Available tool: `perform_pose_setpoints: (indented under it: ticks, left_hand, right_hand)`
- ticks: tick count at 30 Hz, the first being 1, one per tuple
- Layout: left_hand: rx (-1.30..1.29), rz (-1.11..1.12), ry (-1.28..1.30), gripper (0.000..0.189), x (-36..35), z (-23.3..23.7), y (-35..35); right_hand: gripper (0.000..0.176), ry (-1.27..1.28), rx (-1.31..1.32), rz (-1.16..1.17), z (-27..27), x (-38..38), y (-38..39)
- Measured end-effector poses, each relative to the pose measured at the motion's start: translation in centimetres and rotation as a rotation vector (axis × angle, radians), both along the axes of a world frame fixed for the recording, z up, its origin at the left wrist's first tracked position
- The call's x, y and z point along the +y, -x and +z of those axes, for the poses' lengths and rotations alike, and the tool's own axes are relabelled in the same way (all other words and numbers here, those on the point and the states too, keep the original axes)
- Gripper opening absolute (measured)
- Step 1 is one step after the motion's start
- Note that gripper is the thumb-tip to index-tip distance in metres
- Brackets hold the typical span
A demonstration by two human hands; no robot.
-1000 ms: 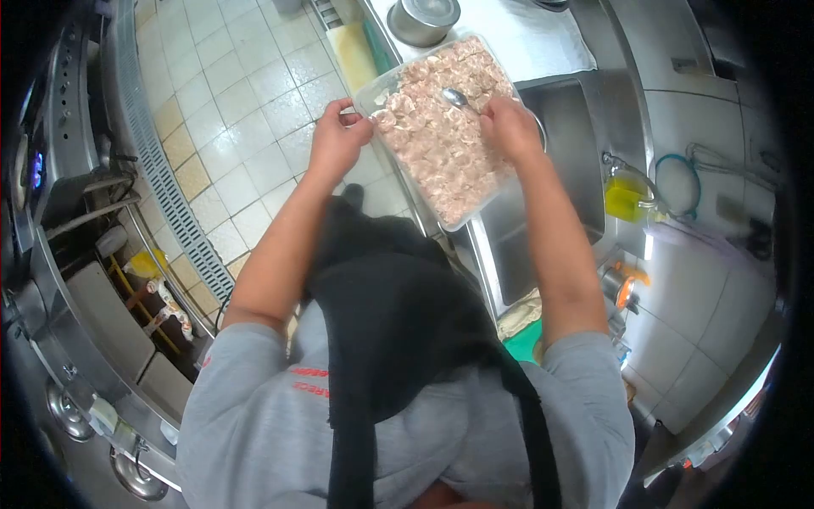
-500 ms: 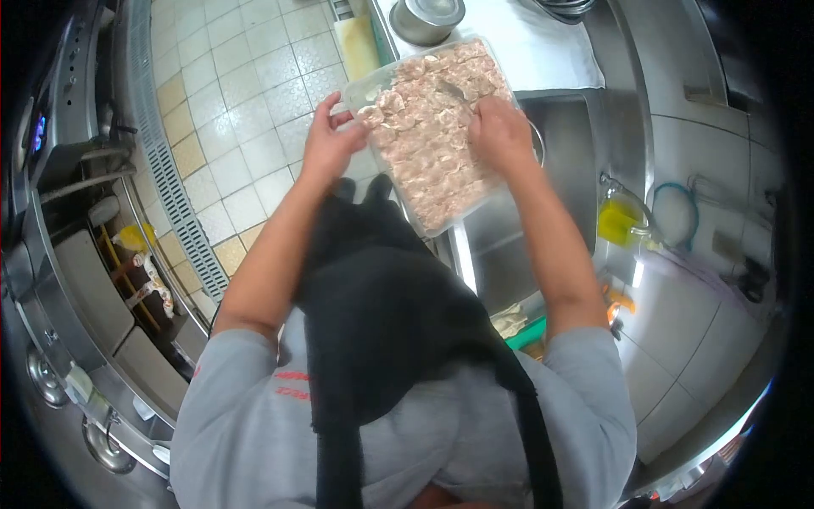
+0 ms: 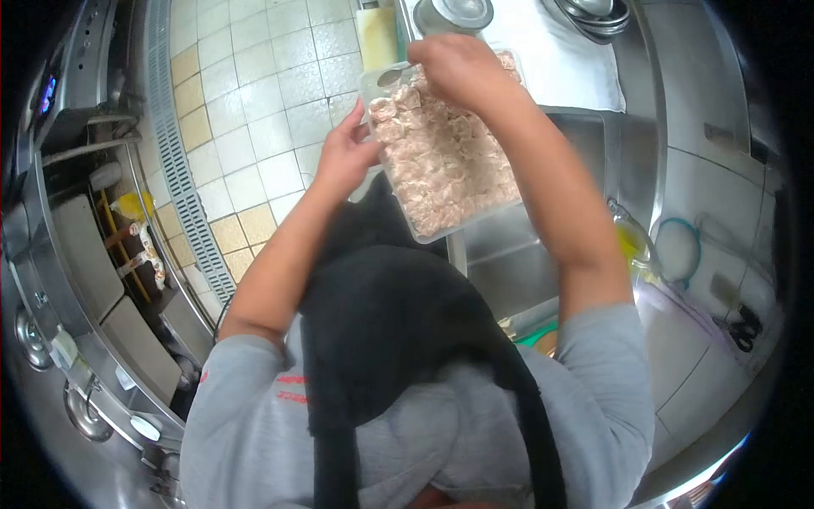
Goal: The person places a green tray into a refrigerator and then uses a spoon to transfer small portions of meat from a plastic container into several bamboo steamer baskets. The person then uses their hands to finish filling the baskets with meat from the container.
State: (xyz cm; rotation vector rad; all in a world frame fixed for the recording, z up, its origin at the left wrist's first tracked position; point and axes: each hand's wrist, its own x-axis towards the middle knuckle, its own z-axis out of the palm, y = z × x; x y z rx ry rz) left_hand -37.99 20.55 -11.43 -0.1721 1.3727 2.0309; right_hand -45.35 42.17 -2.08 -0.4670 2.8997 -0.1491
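Note:
A clear plastic container [image 3: 415,233] full of pale pink raw minced meat [image 3: 449,174] sits in front of me, tilted in my view, over the edge of the sink. My left hand [image 3: 346,157] holds its left side, thumb at the rim and fingers along the outside. At the far end my right hand [image 3: 454,69] is closed around a spoon, its handle mostly hidden by the fingers. The metal bowl of the spoon [image 3: 389,78] shows at the container's far left corner, beside the meat.
Behind the container a lidded metal pot [image 3: 454,15] stands on a white cloth [image 3: 568,72], with stacked metal dishes [image 3: 598,19] at its far side. A steel sink [image 3: 517,263] lies to the right. Scissors [image 3: 746,329] are at far right. Tiled floor [image 3: 254,110] extends left.
My right hand has moved away from me and left, taking the spoon from the middle of the meat to the far left corner. My left hand stays on the container's side.

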Motion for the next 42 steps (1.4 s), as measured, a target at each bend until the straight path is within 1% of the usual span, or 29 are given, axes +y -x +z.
perform_pose_setpoints:
  ticks: [3,7,10,13,16,19,22,24,27,28,30,33,34,36,37,40,42]
  left_hand:
    - [0.005,-0.015,0.017,0.084,-0.1,-1.2,0.1]
    - [0.003,-0.016,0.021,0.082,-0.1,-0.6,0.1]
    - [0.007,-0.025,0.019,0.083,-0.3,-0.8,0.4]
    - [0.008,-0.030,0.023,0.083,-0.2,-1.3,0.4]
    - [0.020,-0.025,0.023,0.083,0.1,-1.1,0.4]
    - [0.036,-0.024,0.043,0.083,0.2,-1.1,0.6]
    - [0.033,-0.015,0.046,0.085,0.2,-1.3,0.5]
    - [0.023,-0.006,0.060,0.086,0.3,-1.4,0.5]
    - [0.416,-0.008,0.428,0.084,0.7,0.7,0.9]
    - [0.590,-0.043,0.539,0.082,0.6,0.3,1.1]
    - [0.941,-0.114,0.758,0.078,0.3,-1.1,2.1]
    - [0.779,-0.431,0.949,0.068,0.7,1.6,3.7]
    - [0.799,-0.465,0.985,0.065,0.9,1.8,4.0]
    - [0.845,-0.532,1.056,0.061,1.4,1.9,4.8]
    - [0.835,-0.527,1.049,0.059,1.6,1.8,5.0]
    - [0.800,-0.499,1.038,0.055,1.8,1.3,5.1]
    - [0.781,-0.478,1.038,0.055,2.0,1.0,4.8]
  right_hand:
    - [0.032,-0.072,-0.093,0.069,-0.2,-1.4,2.1]
    - [0.037,-0.143,-0.201,0.193,-0.5,-2.1,3.3]
    - [0.040,-0.113,-0.306,0.214,-0.2,-2.2,3.8]
    - [0.039,-0.098,-0.275,0.174,1.7,-2.3,3.4]
    - [0.037,-0.142,-0.199,0.177,-0.3,-2.3,3.3]
    - [0.035,-0.099,-0.281,0.224,-0.7,-2.2,3.5]
    - [0.034,-0.007,-0.292,0.168,0.2,-1.9,3.0]
    - [0.033,0.029,-0.255,0.160,0.6,-1.2,2.6]
    - [0.032,0.015,-0.247,0.136,1.1,-0.7,2.1]
    - [0.031,-0.001,-0.251,0.125,1.3,-0.6,1.8]
    - [0.031,0.071,-0.170,0.099,1.6,0.1,0.5]
    - [0.032,0.167,-0.048,0.044,1.0,1.3,-1.7]
    - [0.032,0.196,-0.007,0.022,0.7,1.7,-2.4]
    - [0.031,0.243,0.126,0.073,0.5,2.4,-3.8]
    - [0.031,0.266,0.192,0.099,0.4,2.7,-4.2]
    - [0.032,0.307,0.296,-0.016,0.3,3.4,-4.6]
    - [0.033,0.415,0.128,-0.249,1.0,3.9,-3.9]
